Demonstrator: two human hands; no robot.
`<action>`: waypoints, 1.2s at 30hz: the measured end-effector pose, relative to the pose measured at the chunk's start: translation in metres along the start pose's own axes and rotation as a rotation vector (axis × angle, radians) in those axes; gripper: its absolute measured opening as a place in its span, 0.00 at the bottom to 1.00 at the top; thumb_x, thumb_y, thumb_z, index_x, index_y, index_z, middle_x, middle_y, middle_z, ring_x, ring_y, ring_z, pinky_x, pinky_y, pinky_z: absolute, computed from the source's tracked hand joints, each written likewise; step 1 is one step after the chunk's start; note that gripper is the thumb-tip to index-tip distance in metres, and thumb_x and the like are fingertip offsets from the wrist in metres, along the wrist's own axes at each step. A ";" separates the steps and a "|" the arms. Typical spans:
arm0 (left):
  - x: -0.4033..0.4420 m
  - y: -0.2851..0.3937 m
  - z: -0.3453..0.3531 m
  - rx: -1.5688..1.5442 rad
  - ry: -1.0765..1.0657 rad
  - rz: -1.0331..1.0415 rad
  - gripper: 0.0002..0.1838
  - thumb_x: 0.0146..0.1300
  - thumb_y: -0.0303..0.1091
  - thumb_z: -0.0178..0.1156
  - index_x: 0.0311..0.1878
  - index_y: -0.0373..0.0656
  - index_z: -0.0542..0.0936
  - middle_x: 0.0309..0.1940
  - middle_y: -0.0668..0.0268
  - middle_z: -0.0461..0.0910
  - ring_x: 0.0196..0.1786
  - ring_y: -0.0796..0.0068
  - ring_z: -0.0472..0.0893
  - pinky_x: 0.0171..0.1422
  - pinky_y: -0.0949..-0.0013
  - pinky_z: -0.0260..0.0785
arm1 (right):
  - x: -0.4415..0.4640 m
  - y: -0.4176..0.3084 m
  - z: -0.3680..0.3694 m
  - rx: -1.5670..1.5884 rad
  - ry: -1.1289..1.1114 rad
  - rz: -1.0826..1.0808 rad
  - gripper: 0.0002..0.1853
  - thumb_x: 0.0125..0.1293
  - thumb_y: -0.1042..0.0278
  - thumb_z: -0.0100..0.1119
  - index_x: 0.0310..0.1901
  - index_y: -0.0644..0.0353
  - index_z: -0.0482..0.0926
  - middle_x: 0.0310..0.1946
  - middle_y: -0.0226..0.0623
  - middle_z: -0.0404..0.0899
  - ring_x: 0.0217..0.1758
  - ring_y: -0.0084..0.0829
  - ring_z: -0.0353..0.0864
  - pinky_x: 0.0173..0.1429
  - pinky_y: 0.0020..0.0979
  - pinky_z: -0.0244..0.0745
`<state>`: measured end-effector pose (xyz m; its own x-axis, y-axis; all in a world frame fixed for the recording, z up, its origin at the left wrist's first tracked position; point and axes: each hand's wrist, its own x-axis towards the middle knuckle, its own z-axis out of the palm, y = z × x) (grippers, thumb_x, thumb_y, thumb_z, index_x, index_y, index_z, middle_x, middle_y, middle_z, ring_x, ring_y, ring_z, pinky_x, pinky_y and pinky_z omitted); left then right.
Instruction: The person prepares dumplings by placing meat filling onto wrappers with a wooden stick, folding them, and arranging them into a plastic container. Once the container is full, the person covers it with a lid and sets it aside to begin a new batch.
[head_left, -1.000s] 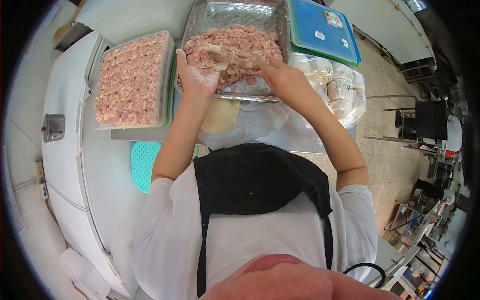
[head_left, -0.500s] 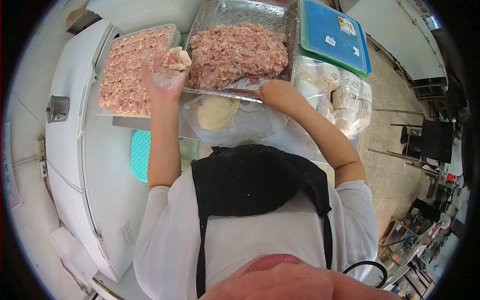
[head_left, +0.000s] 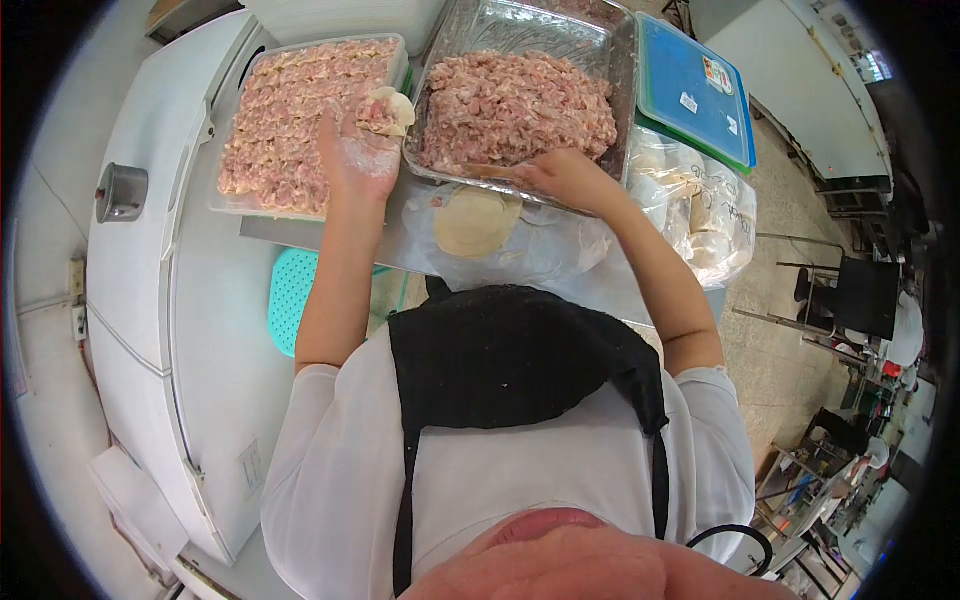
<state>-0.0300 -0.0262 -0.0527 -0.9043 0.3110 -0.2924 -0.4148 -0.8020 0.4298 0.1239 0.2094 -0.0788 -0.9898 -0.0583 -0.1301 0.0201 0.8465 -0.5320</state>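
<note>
My left hand [head_left: 362, 165], palm up and dusted with flour, holds a round dumpling wrapper with meat filling [head_left: 384, 112] on its fingers. It is over the right side of a plastic tub packed with rows of filled dumplings [head_left: 300, 120]. My right hand [head_left: 565, 178] is closed on a thin, flat brownish spreader [head_left: 488, 172] at the front edge of the metal tray [head_left: 625, 95]. A large mound of minced meat [head_left: 520, 105] fills much of that tray. The spreader's tip is near the meat; whether it carries any I cannot tell.
A stack of round wrappers [head_left: 475, 222] lies on plastic in front of the tray. To the right are bagged white rolls [head_left: 700, 205] and a blue lid [head_left: 692, 90]. A white fridge [head_left: 135, 280] stands left, and a turquoise perforated stool [head_left: 292, 300] is below.
The whole view has shifted, so the tub and tray appear further right. My right hand has turned slightly and more of the spreader shows. My left hand still holds the filled wrapper.
</note>
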 end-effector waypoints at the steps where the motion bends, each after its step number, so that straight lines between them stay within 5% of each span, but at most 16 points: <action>1: 0.003 0.000 0.000 -0.005 -0.006 -0.005 0.33 0.68 0.53 0.51 0.61 0.31 0.66 0.57 0.49 0.71 0.59 0.54 0.72 0.67 0.50 0.65 | -0.005 0.002 -0.005 -0.007 0.003 0.005 0.17 0.67 0.58 0.53 0.34 0.63 0.84 0.30 0.48 0.83 0.36 0.46 0.83 0.43 0.44 0.76; 3: 0.002 -0.010 0.004 0.027 -0.005 -0.036 0.33 0.69 0.54 0.50 0.62 0.31 0.66 0.56 0.50 0.72 0.58 0.55 0.73 0.66 0.51 0.66 | -0.022 -0.024 -0.035 0.344 0.052 0.269 0.18 0.69 0.56 0.52 0.38 0.63 0.84 0.30 0.50 0.82 0.36 0.50 0.81 0.44 0.43 0.75; 7: 0.002 -0.038 0.024 -0.020 -0.115 -0.245 0.33 0.69 0.56 0.50 0.62 0.34 0.67 0.55 0.52 0.73 0.57 0.56 0.74 0.65 0.54 0.67 | -0.021 -0.035 -0.042 0.391 0.171 0.239 0.18 0.69 0.56 0.53 0.42 0.62 0.84 0.32 0.50 0.82 0.37 0.50 0.81 0.44 0.44 0.74; 9: -0.015 -0.045 0.051 -0.051 -0.105 -0.373 0.34 0.69 0.57 0.49 0.64 0.36 0.66 0.54 0.53 0.73 0.57 0.56 0.74 0.66 0.50 0.65 | -0.011 -0.022 -0.018 0.083 0.565 -0.194 0.15 0.69 0.59 0.56 0.42 0.62 0.83 0.34 0.39 0.82 0.32 0.39 0.82 0.39 0.38 0.75; 15: 0.011 -0.068 0.035 -0.027 -0.192 -0.350 0.34 0.68 0.60 0.50 0.60 0.37 0.69 0.51 0.51 0.74 0.58 0.51 0.72 0.67 0.43 0.62 | -0.065 -0.059 -0.078 -0.370 0.292 0.135 0.14 0.68 0.59 0.55 0.48 0.58 0.80 0.34 0.44 0.78 0.38 0.48 0.80 0.43 0.44 0.76; 21: -0.010 -0.081 0.065 0.055 0.018 -0.311 0.25 0.67 0.54 0.55 0.49 0.36 0.73 0.48 0.54 0.76 0.55 0.51 0.74 0.65 0.41 0.64 | -0.067 -0.029 -0.071 -0.215 0.386 -0.023 0.15 0.70 0.59 0.54 0.50 0.58 0.81 0.36 0.45 0.80 0.37 0.43 0.81 0.44 0.41 0.75; 24: -0.006 -0.077 0.053 0.022 -0.262 -0.338 0.31 0.64 0.47 0.60 0.63 0.37 0.67 0.58 0.52 0.72 0.63 0.52 0.72 0.70 0.43 0.60 | -0.083 -0.009 -0.092 0.251 0.416 -0.007 0.16 0.71 0.60 0.53 0.45 0.66 0.80 0.37 0.49 0.82 0.40 0.48 0.82 0.45 0.38 0.75; 26: -0.025 -0.073 0.061 0.668 -0.630 -0.275 0.35 0.59 0.39 0.66 0.68 0.43 0.65 0.63 0.54 0.70 0.66 0.56 0.69 0.72 0.51 0.59 | -0.090 -0.002 -0.098 0.337 0.375 0.021 0.16 0.71 0.60 0.53 0.46 0.66 0.80 0.38 0.51 0.82 0.40 0.48 0.81 0.45 0.36 0.75; 27: -0.029 -0.074 0.068 0.670 -0.627 -0.270 0.35 0.59 0.39 0.66 0.68 0.43 0.65 0.63 0.54 0.70 0.66 0.56 0.69 0.72 0.51 0.59 | -0.094 0.001 -0.100 0.421 0.331 0.056 0.17 0.71 0.59 0.53 0.46 0.67 0.80 0.38 0.52 0.82 0.39 0.48 0.81 0.46 0.35 0.74; 29: -0.035 -0.078 0.078 1.384 -0.918 0.569 0.43 0.52 0.31 0.71 0.71 0.46 0.62 0.65 0.58 0.69 0.66 0.60 0.70 0.73 0.59 0.57 | -0.101 0.001 -0.107 0.429 0.259 0.040 0.17 0.71 0.59 0.53 0.47 0.66 0.80 0.38 0.52 0.82 0.39 0.48 0.81 0.46 0.35 0.74; 31: -0.039 -0.081 0.085 1.472 -0.908 0.709 0.40 0.51 0.33 0.72 0.69 0.46 0.66 0.63 0.59 0.74 0.61 0.68 0.76 0.66 0.65 0.66 | -0.108 0.000 -0.110 0.439 0.188 0.023 0.17 0.71 0.59 0.53 0.48 0.66 0.80 0.38 0.51 0.82 0.39 0.47 0.81 0.46 0.35 0.74; 33: -0.042 -0.077 0.095 1.554 -1.028 0.204 0.35 0.49 0.34 0.73 0.62 0.44 0.74 0.56 0.61 0.79 0.58 0.69 0.77 0.65 0.64 0.66 | -0.112 -0.001 -0.111 0.338 0.186 -0.019 0.17 0.72 0.58 0.53 0.48 0.66 0.80 0.40 0.49 0.83 0.41 0.46 0.82 0.47 0.35 0.74; 34: -0.041 -0.078 0.096 1.560 -1.021 0.206 0.35 0.49 0.34 0.73 0.62 0.44 0.74 0.56 0.61 0.79 0.58 0.69 0.77 0.65 0.64 0.66 | -0.110 0.006 -0.104 0.341 0.183 -0.025 0.17 0.72 0.58 0.53 0.48 0.66 0.80 0.40 0.49 0.83 0.41 0.46 0.82 0.47 0.35 0.74; 36: -0.037 -0.079 0.098 1.569 -1.002 -0.162 0.29 0.49 0.37 0.74 0.56 0.43 0.80 0.52 0.62 0.81 0.56 0.69 0.77 0.66 0.65 0.65 | -0.103 0.027 -0.079 0.321 0.325 -0.266 0.17 0.72 0.57 0.53 0.48 0.64 0.80 0.41 0.47 0.83 0.42 0.47 0.81 0.47 0.36 0.75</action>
<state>0.0261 0.0757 0.0079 -0.3254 0.9392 -0.1093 0.3325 0.2218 0.9167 0.2148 0.2801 -0.0143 -0.9583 -0.0387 0.2830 -0.2456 0.6174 -0.7473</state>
